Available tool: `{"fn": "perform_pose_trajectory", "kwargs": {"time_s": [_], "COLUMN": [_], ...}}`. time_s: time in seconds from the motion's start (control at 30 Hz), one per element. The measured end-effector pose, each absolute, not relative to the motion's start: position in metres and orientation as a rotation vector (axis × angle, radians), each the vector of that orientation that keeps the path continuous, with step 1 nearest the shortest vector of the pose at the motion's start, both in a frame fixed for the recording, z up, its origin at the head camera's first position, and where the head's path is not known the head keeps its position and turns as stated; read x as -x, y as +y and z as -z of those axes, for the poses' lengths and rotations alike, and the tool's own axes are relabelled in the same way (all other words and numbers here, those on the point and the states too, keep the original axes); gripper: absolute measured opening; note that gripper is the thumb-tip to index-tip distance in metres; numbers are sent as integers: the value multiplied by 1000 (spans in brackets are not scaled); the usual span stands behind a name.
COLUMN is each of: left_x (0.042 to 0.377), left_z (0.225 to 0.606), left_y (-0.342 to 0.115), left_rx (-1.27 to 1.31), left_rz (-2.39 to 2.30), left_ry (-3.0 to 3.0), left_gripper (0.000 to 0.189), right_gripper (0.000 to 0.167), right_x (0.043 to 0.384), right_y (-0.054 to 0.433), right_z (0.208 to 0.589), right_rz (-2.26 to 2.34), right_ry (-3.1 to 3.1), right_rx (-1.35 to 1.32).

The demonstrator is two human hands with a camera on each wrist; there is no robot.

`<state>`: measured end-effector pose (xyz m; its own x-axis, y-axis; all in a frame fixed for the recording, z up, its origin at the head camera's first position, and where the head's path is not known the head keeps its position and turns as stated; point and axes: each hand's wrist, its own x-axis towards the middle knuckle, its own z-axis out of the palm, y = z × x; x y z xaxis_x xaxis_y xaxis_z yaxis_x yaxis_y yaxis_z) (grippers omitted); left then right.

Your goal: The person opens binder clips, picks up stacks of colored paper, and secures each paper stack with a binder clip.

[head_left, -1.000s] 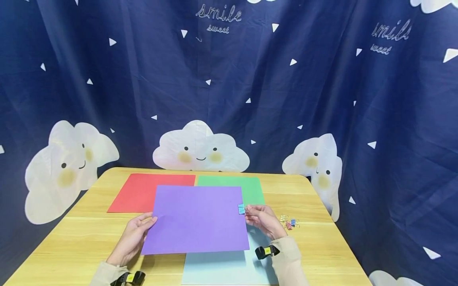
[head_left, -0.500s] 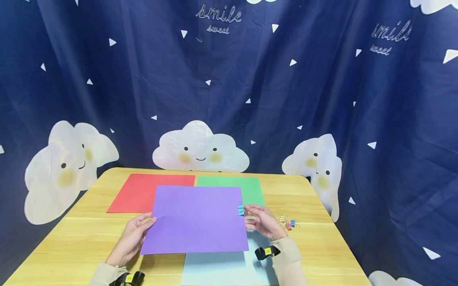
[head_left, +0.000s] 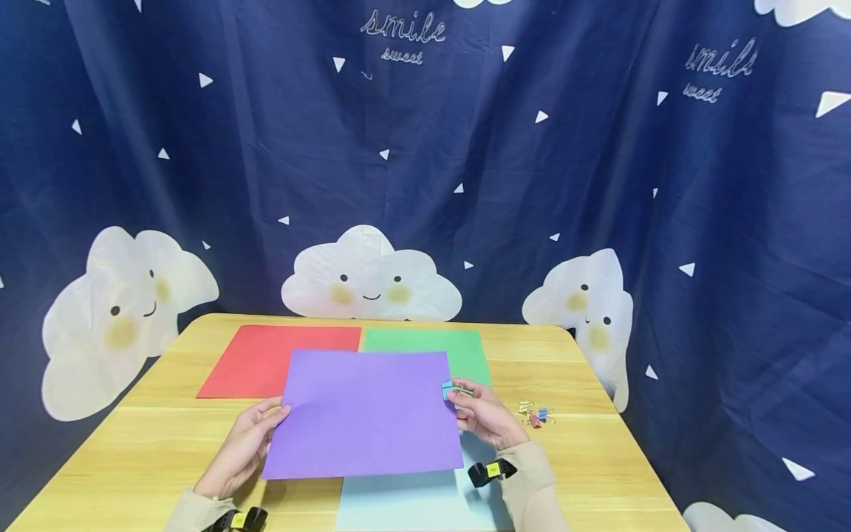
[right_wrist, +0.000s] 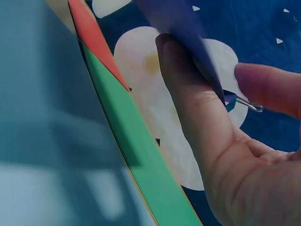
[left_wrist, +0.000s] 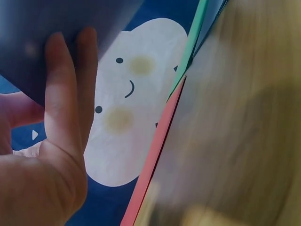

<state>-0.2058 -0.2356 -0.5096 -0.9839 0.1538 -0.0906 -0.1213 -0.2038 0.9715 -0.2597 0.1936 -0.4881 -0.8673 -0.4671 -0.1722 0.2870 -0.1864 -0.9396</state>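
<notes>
My left hand (head_left: 247,445) pinches the left edge of a purple sheet of paper (head_left: 366,414), thumb on top and fingers beneath. The sheet is held raised above the table, its near side toward me. A light blue binder clip (head_left: 447,390) sits on its right edge, metal handle pointing right. My right hand (head_left: 488,415) is at that clip, thumb close to it. In the right wrist view a straight finger (right_wrist: 193,84) lies against the underside of the sheet, and a gap shows between thumb and clip handle (right_wrist: 251,104).
A red sheet (head_left: 246,362) lies at the table's back left, a green sheet (head_left: 468,355) behind the purple one. Beneath it, a pale blue sheet (head_left: 399,506) lies near the front. Several small binder clips (head_left: 535,415) are on the table (head_left: 585,473) at right. A dark blue curtain hangs behind.
My right hand's fingers have let go of the clip's handles and shifted, the thumb now close to the clip. The left hand keeps its hold; the purple sheet has barely moved.
</notes>
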Motion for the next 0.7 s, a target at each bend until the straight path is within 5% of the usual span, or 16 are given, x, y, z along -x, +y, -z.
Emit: {"fn": "perform_pose_trajectory", "kwargs": {"time_s": [0.3, 0.57, 0.7], "left_x": [205, 206, 205], "left_z": [508, 504, 501], "left_y": [-236, -236, -236], "left_rx": [-21, 62, 80], "left_rz": [-2259, -2177, -2167], "left_ry": [1880, 1980, 2004], "left_gripper": [27, 66, 67], "right_gripper": [56, 55, 51], "right_x": [260, 259, 258], "right_y": [189, 188, 188], "right_z": [490, 488, 487], "right_rz": [2069, 2084, 2086], "right_ry": [1643, 1617, 1590], "right_rx": [257, 257, 261]}}
